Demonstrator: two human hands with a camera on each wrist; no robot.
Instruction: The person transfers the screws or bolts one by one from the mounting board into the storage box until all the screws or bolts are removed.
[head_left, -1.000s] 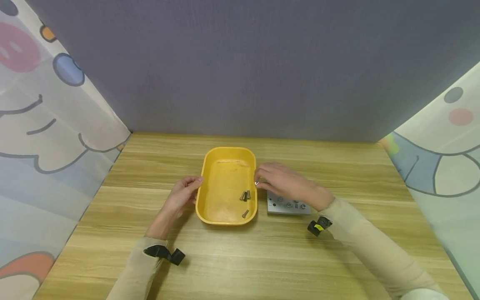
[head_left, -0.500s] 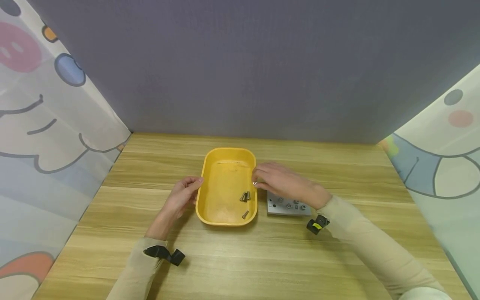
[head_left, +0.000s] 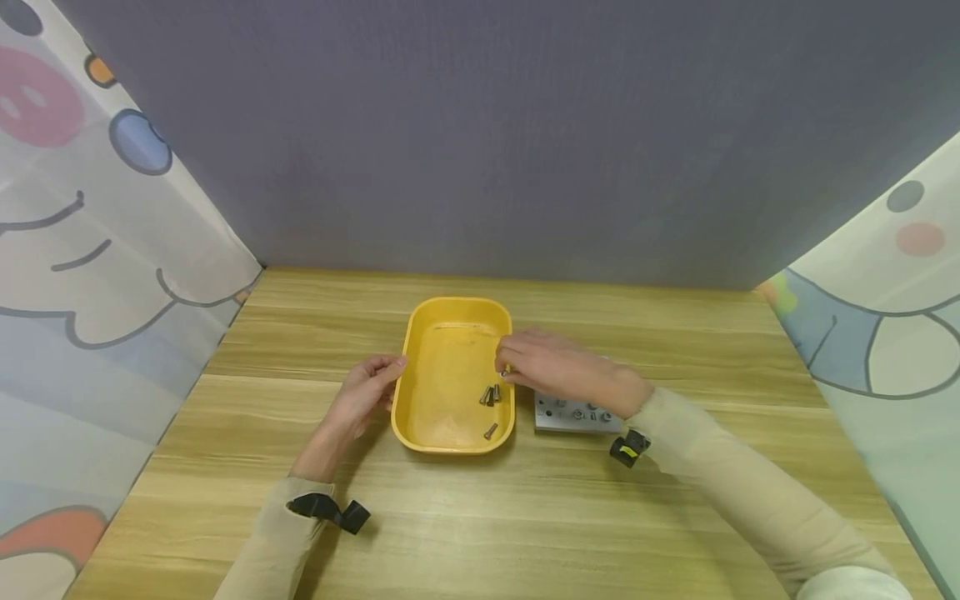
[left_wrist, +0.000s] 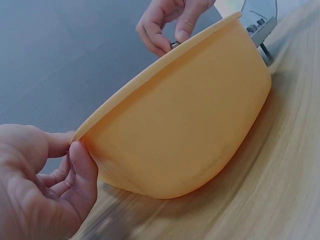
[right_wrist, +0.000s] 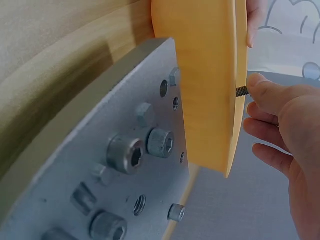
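Observed near to far. One loose screw point(head_left: 491, 432) lies in the yellow tray point(head_left: 450, 358), toward its near right corner; three more screws point(head_left: 490, 397) lie together farther up by its right edge. The metal plate point(head_left: 573, 418) stands just outside that edge, carrying cap screws point(right_wrist: 125, 154), hex-head bolts point(right_wrist: 146, 115) and holes. The left hand point(head_left: 363, 392) pinches the rim at the tray's left edge, thumb against fingers. Opposite, the right hand point(head_left: 546, 365) grips a further, threaded screw point(right_wrist: 242, 91) between its fingertips, at the tray's right edge.

Governing relation: the gripped screw projects below those fingertips, its long axis roughly upright and across the line of the rim; the tray's long axis runs from near to far. The right hand is plainly the closer to the loose screws. Whether the shank touches the rim cannot be told. Beyond: the table's far edge point(head_left: 637, 287), meeting a grey backdrop point(head_left: 480, 142).
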